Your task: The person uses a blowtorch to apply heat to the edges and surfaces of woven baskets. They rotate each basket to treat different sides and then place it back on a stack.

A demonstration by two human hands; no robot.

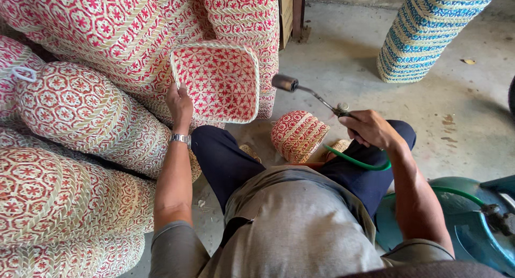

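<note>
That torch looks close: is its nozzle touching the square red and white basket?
Apart. The head view shows bare floor between the torch nozzle and the square basket, which the left hand holds by its edge.

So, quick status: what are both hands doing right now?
Left hand grips square red-and-cream woven basket. Right hand holds metal gas torch, nozzle beside basket. Nothing between.

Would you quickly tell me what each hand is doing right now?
Left hand: closed on the square woven tray.
Right hand: closed on the gas torch.
</note>
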